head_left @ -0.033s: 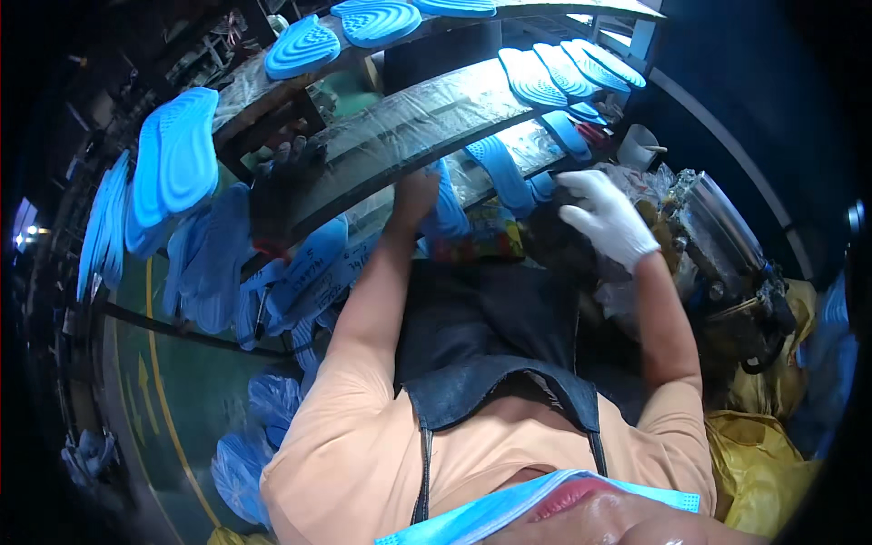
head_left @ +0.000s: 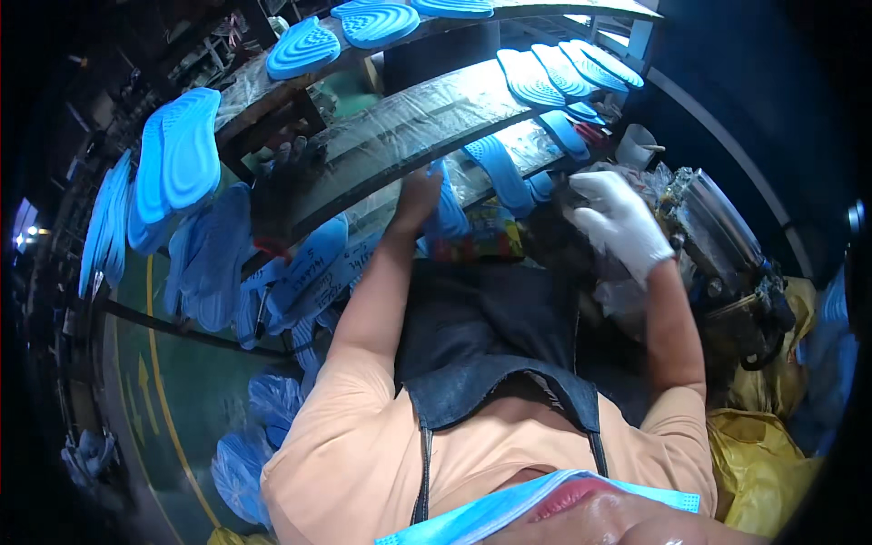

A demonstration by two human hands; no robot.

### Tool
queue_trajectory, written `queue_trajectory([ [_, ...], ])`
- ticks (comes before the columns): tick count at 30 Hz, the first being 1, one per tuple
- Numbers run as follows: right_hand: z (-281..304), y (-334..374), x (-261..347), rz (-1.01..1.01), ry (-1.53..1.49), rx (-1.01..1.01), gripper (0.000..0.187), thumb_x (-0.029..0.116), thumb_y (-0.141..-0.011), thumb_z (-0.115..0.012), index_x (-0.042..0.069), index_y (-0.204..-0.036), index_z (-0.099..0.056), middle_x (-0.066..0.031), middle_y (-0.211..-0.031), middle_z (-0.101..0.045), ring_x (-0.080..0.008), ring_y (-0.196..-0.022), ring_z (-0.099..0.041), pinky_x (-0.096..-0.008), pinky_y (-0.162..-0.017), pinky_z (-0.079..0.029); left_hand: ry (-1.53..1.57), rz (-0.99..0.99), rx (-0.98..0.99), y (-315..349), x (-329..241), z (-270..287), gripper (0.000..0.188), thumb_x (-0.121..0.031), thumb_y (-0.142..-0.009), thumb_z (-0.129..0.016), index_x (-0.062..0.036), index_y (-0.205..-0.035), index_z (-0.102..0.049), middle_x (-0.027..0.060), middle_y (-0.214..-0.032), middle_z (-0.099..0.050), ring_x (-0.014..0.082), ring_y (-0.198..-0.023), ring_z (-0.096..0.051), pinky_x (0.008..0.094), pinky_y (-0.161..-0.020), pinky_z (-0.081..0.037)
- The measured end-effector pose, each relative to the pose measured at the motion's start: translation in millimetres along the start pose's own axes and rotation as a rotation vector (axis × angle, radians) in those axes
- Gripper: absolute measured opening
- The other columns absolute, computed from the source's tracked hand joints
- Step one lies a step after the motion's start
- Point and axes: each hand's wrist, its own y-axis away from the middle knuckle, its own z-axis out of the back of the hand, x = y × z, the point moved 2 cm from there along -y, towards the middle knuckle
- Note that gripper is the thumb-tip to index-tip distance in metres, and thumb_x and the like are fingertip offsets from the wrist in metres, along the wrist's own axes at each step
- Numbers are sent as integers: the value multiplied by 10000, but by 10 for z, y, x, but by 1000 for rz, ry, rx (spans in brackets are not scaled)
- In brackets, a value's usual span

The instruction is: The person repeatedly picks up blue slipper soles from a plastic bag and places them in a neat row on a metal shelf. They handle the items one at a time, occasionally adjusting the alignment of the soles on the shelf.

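From where I stand, in the head view, the left hand (head_left: 417, 196) is bare and looks closed on the edge of a blue insole (head_left: 448, 208), though its fingertips are partly hidden. That insole hangs just on the wearer's side of the plastic-covered shelf (head_left: 400, 113), its long axis running away from the shelf toward the wearer's lap. It lies at the left hand's right side, so that hand is nearer. The right hand (head_left: 619, 218), in a white glove, is well apart, off the shelf's right end; I can't tell whether it grips anything.
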Motion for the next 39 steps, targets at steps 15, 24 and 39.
queue_trajectory([
  [15, 1846, 1235, 814, -233, 346, -477, 420, 125, -890, -641, -22, -1274, -555, -127, -1204, -607, -220, -1144, -574, -345, -1007, -459, 1652, 506, 1497, 1650, -2518, -1649, 632, -275, -979, -539, 113, -1427, -322, 327, -1326, -498, 439, -1163, -586, 449, -847, -603],
  [24, 2152, 845, 317, -334, 694, -210, 269, 94, -879, -587, 15, -1128, -651, -131, -1092, -681, -231, -1048, -642, -349, -931, -500, 1187, 487, 1237, 1383, -2634, -2160, 560, -408, -1043, -418, 77, -1316, -474, 236, -1145, -623, 322, -1079, -628, 428, -894, -553],
  [39, 2480, 351, -950, -746, 410, 355, 402, 348, -873, -661, 76, -1169, -683, -62, -1087, -690, -199, -1025, -628, -347, -905, -481, -533, -107, -55, -194, -592, -1500, 745, -566, -893, -583, 30, -1329, -487, 295, -1448, -381, 468, -1326, -370, 583, -1057, -339],
])
